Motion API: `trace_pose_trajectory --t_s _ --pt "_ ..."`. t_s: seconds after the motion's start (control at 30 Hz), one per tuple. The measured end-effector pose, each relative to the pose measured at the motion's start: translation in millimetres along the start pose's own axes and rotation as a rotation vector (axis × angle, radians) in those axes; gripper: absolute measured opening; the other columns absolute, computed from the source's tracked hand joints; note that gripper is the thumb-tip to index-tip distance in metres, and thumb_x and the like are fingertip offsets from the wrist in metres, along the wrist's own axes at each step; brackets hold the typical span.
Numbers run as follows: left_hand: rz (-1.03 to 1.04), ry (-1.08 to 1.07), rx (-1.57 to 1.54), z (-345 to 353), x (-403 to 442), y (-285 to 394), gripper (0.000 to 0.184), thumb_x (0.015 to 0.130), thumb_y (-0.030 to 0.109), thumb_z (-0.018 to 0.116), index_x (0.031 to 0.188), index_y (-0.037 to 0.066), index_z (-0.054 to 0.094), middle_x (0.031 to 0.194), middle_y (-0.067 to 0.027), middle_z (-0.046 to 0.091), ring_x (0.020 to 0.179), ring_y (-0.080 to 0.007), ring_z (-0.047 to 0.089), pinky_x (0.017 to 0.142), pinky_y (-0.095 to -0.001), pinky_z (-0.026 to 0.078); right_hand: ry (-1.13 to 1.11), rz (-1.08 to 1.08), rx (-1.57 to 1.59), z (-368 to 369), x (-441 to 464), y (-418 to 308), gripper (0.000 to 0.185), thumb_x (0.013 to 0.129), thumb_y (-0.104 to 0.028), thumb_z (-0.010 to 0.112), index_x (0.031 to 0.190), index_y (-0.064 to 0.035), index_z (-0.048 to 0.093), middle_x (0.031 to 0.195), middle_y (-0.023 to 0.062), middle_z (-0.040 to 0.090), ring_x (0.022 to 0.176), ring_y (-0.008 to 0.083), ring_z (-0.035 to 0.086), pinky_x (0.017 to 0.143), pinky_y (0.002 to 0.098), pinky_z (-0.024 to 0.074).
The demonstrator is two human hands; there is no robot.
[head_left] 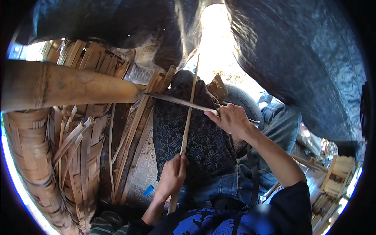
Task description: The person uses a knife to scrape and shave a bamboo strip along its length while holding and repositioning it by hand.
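Note:
My left hand (171, 174) is closed around a long, thin bamboo strip (188, 125), which runs up and away from me over my lap. My right hand (232, 118) grips a knife (176, 100) whose long blade points left. The blade crosses the strip, and its tip meets or overlaps the narrow end of a thick bamboo pole (86, 83); I cannot tell if they touch. A dark patterned cloth (207, 145) covers my lap beneath the strip. Part of the knife's handle is hidden by my right fingers.
Woven bamboo baskets (29, 145) holding split pieces stand at the left. Several bamboo slats (135, 129) lean beside my lap. Dark plastic sheeting (301, 58) hangs overhead and to the right. A blue scrap (148, 190) lies on the ground. A wooden crate-like object (338, 176) is at right.

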State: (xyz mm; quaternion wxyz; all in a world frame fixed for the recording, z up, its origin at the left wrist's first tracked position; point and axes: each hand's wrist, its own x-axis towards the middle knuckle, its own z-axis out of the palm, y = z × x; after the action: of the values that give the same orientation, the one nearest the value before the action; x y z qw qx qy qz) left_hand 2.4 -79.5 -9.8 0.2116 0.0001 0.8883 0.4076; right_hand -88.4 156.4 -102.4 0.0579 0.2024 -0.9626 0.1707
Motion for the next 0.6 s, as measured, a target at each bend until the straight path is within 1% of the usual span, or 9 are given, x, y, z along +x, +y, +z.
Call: trace_pose_trajectory --t_s 0.13,0.2,0.3,0.4,0.43,0.47,0.53,0.57,0.6 --pt "-0.332 -0.198 -0.421 -8.5 2.7 4.7 0.036 0.1 0.03 0.037 0.08 0.003 0.049 0.051 -0.0032 0.043 0.039 -0.0135 0.043 0.039 -0.0313 0.036 0.149 -0.084 -0.073 11.1 10.8 1.3 0.05 0.088 -0.036 0.062 0.049 -0.0105 0.044 0.041 0.0009 0.032 0.035 0.0157 0.035 0.031 0.0312 0.03" --pt "-0.421 -0.261 -0.521 -10.8 6.2 3.3 0.035 0.101 0.032 0.036 0.083 0.004 0.049 0.051 -0.0004 0.042 0.039 -0.0104 0.041 0.038 -0.0274 0.035 -0.216 0.072 0.158 -3.7 9.6 1.1 0.071 0.093 -0.058 0.037 0.041 -0.0097 0.045 0.035 0.0033 0.04 0.03 0.011 0.041 0.028 0.0313 0.0357" --pt "-0.431 -0.307 -0.564 -8.8 11.5 -0.9 0.035 0.101 0.033 0.034 0.086 0.005 0.048 0.051 0.0025 0.041 0.039 -0.0075 0.04 0.037 -0.0226 0.035 -0.537 0.135 0.368 -26.8 4.9 3.2 0.075 0.094 -0.06 0.031 0.042 -0.0083 0.047 0.035 0.0032 0.041 0.032 0.0106 0.044 0.032 0.0309 0.0394" --pt "-0.432 -0.288 -0.549 -6.9 14.8 -0.8 0.036 0.101 0.033 0.034 0.083 0.004 0.048 0.051 0.0018 0.041 0.039 -0.0082 0.04 0.037 -0.0234 0.035 -0.498 0.154 0.215 -38.4 -3.1 -4.9 0.079 0.093 -0.063 0.028 0.038 -0.0089 0.045 0.035 0.0035 0.043 0.035 0.0106 0.048 0.037 0.03 0.0439" --pt "-0.393 -0.271 -0.483 -7.2 13.5 2.3 0.037 0.101 0.032 0.034 0.081 0.004 0.048 0.051 0.0014 0.042 0.039 -0.0082 0.04 0.037 -0.0238 0.034 -0.588 0.138 0.127 -42.2 -1.3 -6.9 0.07 0.097 -0.054 0.03 0.065 -0.0007 0.063 0.041 0.0041 0.044 0.036 0.0103 0.046 0.038 0.0289 0.0438" --pt "-0.356 -0.245 -0.418 -8.0 11.0 5.8 0.037 0.101 0.031 0.034 0.079 0.004 0.048 0.051 0.0009 0.042 0.038 -0.0081 0.039 0.037 -0.0242 0.033 -0.596 0.134 0.123 -39.0 -3.5 -4.5 0.07 0.097 -0.054 0.03 0.065 -0.0007 0.063 0.041 0.0041 0.044 0.036 0.0103 0.046 0.038 0.0289 0.0438" --pt "-0.359 -0.226 -0.347 -9.8 6.2 9.7 0.038 0.101 0.029 0.035 0.077 0.003 0.049 0.051 -0.0011 0.044 0.041 -0.0097 0.041 0.04 -0.0272 0.033 -0.373 -0.09 -0.152 -18.6 -7.9 4.9 0.051 0.1 -0.042 0.031 0.115 -0.0023 0.059 0.047 0.0039 0.041 0.038 0.0098 0.041 0.035 0.0293 0.0403" --pt "-0.3 -0.223 -0.276 -10.0 2.4 8.7 0.037 0.1 0.028 0.036 0.078 0.002 0.05 0.052 -0.0017 0.044 0.044 -0.0105 0.043 0.043 -0.0285 0.034 -0.189 -0.276 -0.327 -3.3 -9.7 17.6 0.045 0.101 -0.036 0.029 0.14 -0.0144 0.037 0.051 0.0021 0.037 0.039 0.009 0.036 0.033 0.028 0.0365" --pt "-0.244 -0.218 -0.201 -11.0 -1.6 8.2 0.037 0.1 0.028 0.037 0.078 0.001 0.051 0.053 -0.0023 0.045 0.046 -0.0113 0.044 0.045 -0.0298 0.034 -0.187 -0.297 -0.319 -3.1 -4.3 21.3 0.045 0.101 -0.036 0.029 0.14 -0.0144 0.037 0.051 0.0021 0.037 0.039 0.009 0.036 0.033 0.028 0.0365"
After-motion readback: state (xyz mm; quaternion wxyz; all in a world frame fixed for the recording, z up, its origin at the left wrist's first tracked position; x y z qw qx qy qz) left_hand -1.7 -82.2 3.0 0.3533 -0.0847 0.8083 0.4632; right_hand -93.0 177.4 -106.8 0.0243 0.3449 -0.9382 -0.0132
